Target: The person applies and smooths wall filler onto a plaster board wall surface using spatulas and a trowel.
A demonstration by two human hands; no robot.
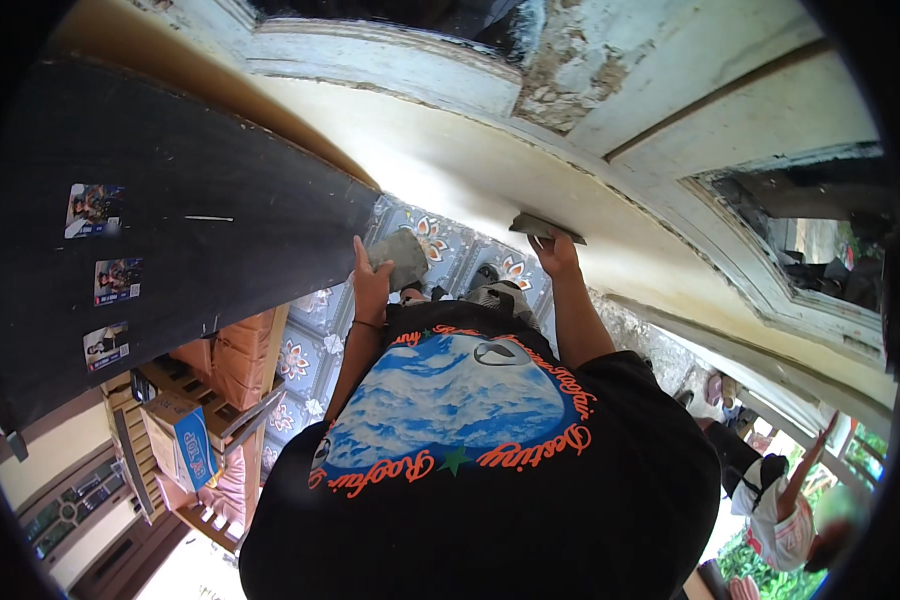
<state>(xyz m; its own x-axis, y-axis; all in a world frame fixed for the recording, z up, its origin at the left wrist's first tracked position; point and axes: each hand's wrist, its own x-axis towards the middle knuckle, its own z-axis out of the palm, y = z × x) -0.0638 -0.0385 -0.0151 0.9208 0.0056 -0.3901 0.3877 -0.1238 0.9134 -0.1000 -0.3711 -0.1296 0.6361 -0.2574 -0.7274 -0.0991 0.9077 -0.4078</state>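
Wall (440, 150) spreads before us, pale and fairly smooth low down, with a rough, flaking patch (570, 80) higher on its window side. Our right hand (558, 256) grips a flat trowel (560, 229) close against the wall, fingers curled under its near edge; we cannot tell whether the blade touches. Our left hand (372, 285), farther out from the wall, grips a grey plate (402, 258) by its near side, some fingers hidden. A dark board (260, 180) stands left of the wall. We judge the lower wall largely smoothed, the flaking patch left undone; how much remains elsewhere, we cannot tell.
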